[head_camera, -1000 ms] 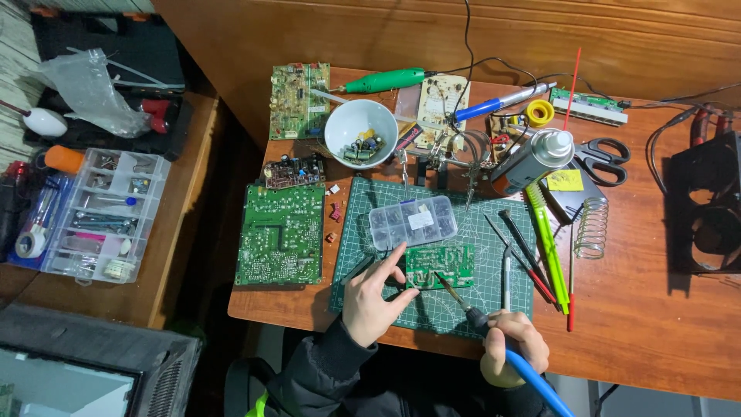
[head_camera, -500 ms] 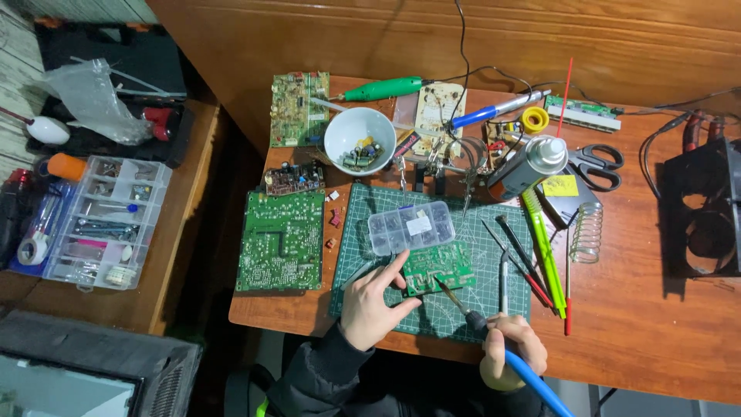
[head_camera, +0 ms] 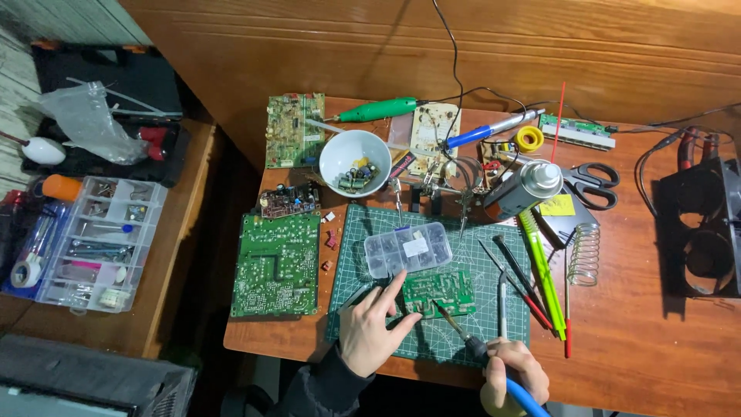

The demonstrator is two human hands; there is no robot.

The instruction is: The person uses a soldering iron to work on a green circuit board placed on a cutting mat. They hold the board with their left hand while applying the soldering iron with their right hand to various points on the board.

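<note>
Circuit board (head_camera: 440,291), small, green, stiff and likely fragile, lies on the cutting mat (head_camera: 386,224) at lower centre; best held by its edges. Left hand (head_camera: 373,333) pins its left edge, fingers spread, while right hand (head_camera: 512,376) has its grip clamped on the soldering iron (head_camera: 471,345).

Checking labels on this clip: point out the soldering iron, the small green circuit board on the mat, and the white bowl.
soldering iron (head_camera: 461,336), head view, on its metal shaft.
small green circuit board (head_camera: 441,289), head view, board middle.
white bowl (head_camera: 342,150), head view, inner wall.
</note>
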